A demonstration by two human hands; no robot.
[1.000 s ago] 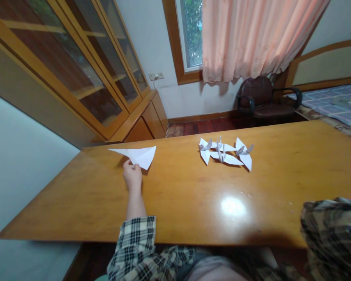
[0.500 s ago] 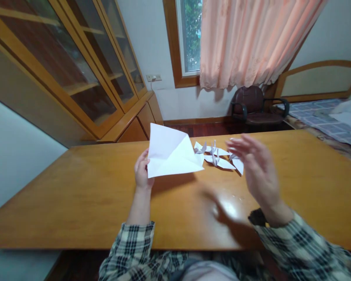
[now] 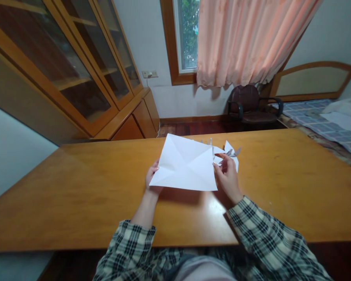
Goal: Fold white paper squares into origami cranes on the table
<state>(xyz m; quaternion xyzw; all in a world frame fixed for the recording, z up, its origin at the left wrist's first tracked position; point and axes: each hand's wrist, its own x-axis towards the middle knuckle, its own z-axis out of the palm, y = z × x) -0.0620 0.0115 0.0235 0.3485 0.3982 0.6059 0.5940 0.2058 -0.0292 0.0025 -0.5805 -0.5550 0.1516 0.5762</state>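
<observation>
A white square sheet of paper [image 3: 187,166] with diagonal creases is held above the wooden table [image 3: 76,195]. My left hand [image 3: 151,179] pinches its left edge, fingers closed on it. My right hand [image 3: 227,175] grips its right edge, fingers closed too. Just behind the sheet, folded white paper cranes [image 3: 231,153] lie on the table, mostly hidden by the paper.
A glass-fronted wooden cabinet [image 3: 76,70] stands along the left wall. Beyond the table are a dark armchair [image 3: 248,103], a window with a pink curtain [image 3: 245,39], and a bed [image 3: 333,121] at the right.
My left hand lifted the paper from the table's left part and brought it to the middle. The sheet opened out flat. My right hand came in and took its right edge.
</observation>
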